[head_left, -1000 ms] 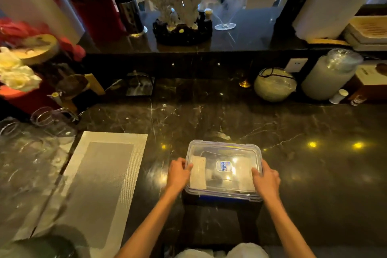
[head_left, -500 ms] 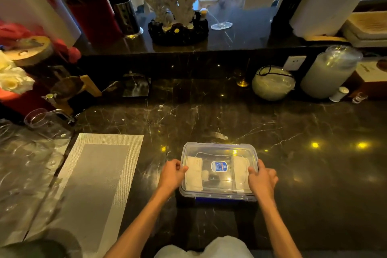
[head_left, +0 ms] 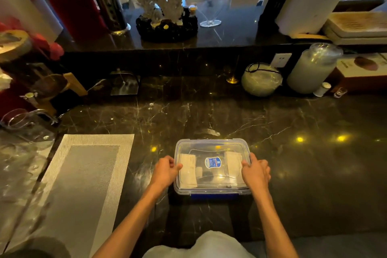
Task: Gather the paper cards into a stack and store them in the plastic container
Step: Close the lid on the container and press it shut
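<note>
The lid is on the plastic container (head_left: 212, 166) now and both hands are pressing at its short sides, much as they were a second ago; what has shifted is small, the box sitting a touch squarer to the near edge of the worktop (head_left: 293, 174) and the fingers curled tighter over the rim. The left hand (head_left: 166, 172) is closed around the left edge of the lid, thumb lying on top; the right hand (head_left: 255, 172) is wrapped the same way over the right edge, knuckles bunched. Through the clear lid the paper cards (head_left: 188, 170) show pale against the left wall of the box, with another pale patch toward the right (whether that is more cards or only glare on the plastic I cannot tell). A blue clasp (head_left: 213, 196) shows along the near side. To my eye the cards are already stored and this is the sealing step, side latches being pushed home; the task looks nearly finished. The woven placemat (head_left: 88, 174) lies bare just to the left.
</note>
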Tool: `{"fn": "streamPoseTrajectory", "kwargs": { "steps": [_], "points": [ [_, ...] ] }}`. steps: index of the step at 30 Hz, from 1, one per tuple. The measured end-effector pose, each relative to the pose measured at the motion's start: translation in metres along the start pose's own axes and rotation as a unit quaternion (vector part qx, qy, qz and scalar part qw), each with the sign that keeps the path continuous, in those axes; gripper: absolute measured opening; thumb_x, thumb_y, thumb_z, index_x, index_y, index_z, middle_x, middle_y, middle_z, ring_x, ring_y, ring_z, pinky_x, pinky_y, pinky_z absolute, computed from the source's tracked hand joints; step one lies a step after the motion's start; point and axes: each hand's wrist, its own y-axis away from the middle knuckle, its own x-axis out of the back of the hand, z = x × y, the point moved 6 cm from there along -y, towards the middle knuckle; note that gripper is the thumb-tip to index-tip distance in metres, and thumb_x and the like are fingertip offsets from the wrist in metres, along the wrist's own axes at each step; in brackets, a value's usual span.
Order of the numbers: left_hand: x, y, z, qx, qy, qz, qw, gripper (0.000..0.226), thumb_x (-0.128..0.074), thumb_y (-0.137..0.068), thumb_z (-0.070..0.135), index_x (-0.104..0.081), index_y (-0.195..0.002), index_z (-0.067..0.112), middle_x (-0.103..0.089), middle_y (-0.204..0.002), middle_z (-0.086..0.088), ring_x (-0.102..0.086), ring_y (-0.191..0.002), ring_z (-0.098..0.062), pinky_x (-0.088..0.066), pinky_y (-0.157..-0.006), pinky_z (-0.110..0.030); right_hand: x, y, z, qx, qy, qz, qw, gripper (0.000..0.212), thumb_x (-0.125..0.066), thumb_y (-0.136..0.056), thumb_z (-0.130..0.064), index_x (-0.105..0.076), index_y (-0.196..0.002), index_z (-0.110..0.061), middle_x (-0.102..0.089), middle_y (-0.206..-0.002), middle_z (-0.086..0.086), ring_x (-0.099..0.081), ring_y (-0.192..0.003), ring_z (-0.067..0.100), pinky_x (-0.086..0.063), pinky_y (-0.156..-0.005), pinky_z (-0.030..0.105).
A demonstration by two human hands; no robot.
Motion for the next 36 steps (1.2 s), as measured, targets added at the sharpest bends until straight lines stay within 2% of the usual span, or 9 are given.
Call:
{"fn": "streamPoseTrajectory", "kwargs": {
  "steps": [7, 12, 21, 24, 26, 28, 31, 34, 36],
  "points": [
    [0.000, 0.003, 0.002, -0.008, -0.023, 0.011, 1.000, 0.019, -0.068, -0.090, 0.025, -0.058, -0.101, 0.013, -0.060, -0.084, 0.002, -0.055, -0.072, -0.006, -0.040, -0.056, -0.019, -0.009, -0.006, 0.013, 0.020, -0.041, -0.012, 0.999, 0.046, -0.041, -0.102, -0.031, -0.037, -0.148, -0.026, -0.038, -0.135, 0.015, -0.037, -0.128, 0.033, -0.035, -0.107, 0.047],
    [-0.001, 0.005, 0.004, -0.004, -0.027, 0.009, 1.000, 0.021, -0.066, -0.091, 0.025, -0.055, -0.103, 0.012, -0.060, -0.100, -0.005, -0.057, -0.081, -0.011, -0.041, -0.060, -0.019, -0.009, -0.008, 0.014, 0.030, -0.028, -0.005, 0.999, 0.043, -0.041, -0.102, -0.031, -0.041, -0.145, -0.026, -0.040, -0.130, 0.014, -0.040, -0.124, 0.032, -0.039, -0.104, 0.046],
    [-0.009, 0.002, 0.001, -0.001, -0.014, -0.005, 1.000, 0.027, -0.062, -0.093, 0.023, -0.046, -0.113, 0.017, -0.049, -0.122, -0.007, -0.058, -0.106, -0.021, -0.054, -0.094, -0.044, -0.016, 0.008, 0.019, 0.065, 0.016, 0.055, 0.996, 0.050, -0.032, -0.103, -0.041, -0.021, -0.151, -0.032, -0.040, -0.126, 0.013, -0.044, -0.114, 0.026, -0.046, -0.091, 0.039],
    [-0.014, 0.001, 0.004, -0.014, -0.026, -0.011, 1.000, 0.052, -0.060, -0.094, 0.018, -0.033, -0.139, 0.022, -0.037, -0.140, -0.008, -0.044, -0.130, -0.027, -0.044, -0.107, -0.050, -0.016, 0.007, 0.015, 0.061, 0.052, 0.057, 0.995, 0.053, -0.030, -0.103, -0.039, -0.018, -0.153, -0.027, -0.042, -0.132, 0.015, -0.049, -0.116, 0.028, -0.046, -0.096, 0.041],
    [-0.016, 0.003, 0.010, -0.043, -0.074, -0.011, 0.996, 0.073, -0.058, -0.092, 0.010, -0.017, -0.148, 0.033, -0.029, -0.145, -0.007, -0.034, -0.134, -0.027, -0.040, -0.106, -0.048, -0.013, 0.005, 0.004, 0.064, 0.131, 0.079, 0.986, 0.060, -0.034, -0.102, -0.037, -0.014, -0.156, -0.018, -0.039, -0.145, 0.018, -0.043, -0.130, 0.032, -0.039, -0.106, 0.043],
    [-0.019, 0.005, 0.017, -0.067, -0.102, -0.027, 0.992, 0.085, -0.055, -0.089, 0.002, -0.008, -0.152, 0.037, -0.023, -0.149, -0.005, -0.030, -0.135, -0.026, -0.042, -0.105, -0.046, -0.013, 0.003, -0.013, 0.117, 0.175, 0.091, 0.973, 0.068, -0.035, -0.101, -0.042, -0.008, -0.158, -0.017, -0.024, -0.159, 0.017, -0.023, -0.147, 0.035, -0.020, -0.120, 0.046],
    [-0.024, 0.006, 0.022, -0.077, -0.126, -0.043, 0.988, 0.088, -0.051, -0.089, -0.003, -0.003, -0.154, 0.033, -0.010, -0.161, -0.003, -0.017, -0.146, -0.029, -0.035, -0.114, -0.053, -0.028, 0.004, -0.030, 0.220, 0.210, 0.063, 0.951, 0.073, -0.020, -0.099, -0.058, 0.005, -0.158, -0.022, 0.004, -0.166, 0.009, 0.005, -0.154, 0.031, 0.005, -0.122, 0.049],
    [-0.023, 0.002, 0.030, -0.091, -0.205, -0.026, 0.974, 0.097, -0.049, -0.085, -0.009, 0.003, -0.155, 0.033, 0.008, -0.165, -0.004, 0.010, -0.151, -0.029, -0.008, -0.121, -0.055, -0.040, 0.002, -0.027, 0.230, 0.235, 0.069, 0.942, 0.069, -0.012, -0.099, -0.056, 0.006, -0.158, -0.023, 0.008, -0.166, 0.008, 0.009, -0.154, 0.028, -0.003, -0.124, 0.052],
    [-0.022, -0.010, 0.045, -0.120, -0.250, -0.033, 0.960, 0.099, -0.053, -0.083, -0.004, 0.003, -0.155, 0.032, 0.008, -0.165, -0.004, 0.015, -0.151, -0.026, 0.004, -0.120, -0.053, -0.042, 0.001, -0.026, 0.225, 0.234, 0.070, 0.943, 0.069, -0.009, -0.099, -0.056, 0.006, -0.158, -0.023, 0.007, -0.166, 0.007, 0.009, -0.154, 0.027, -0.005, -0.124, 0.051]
  ]
}}
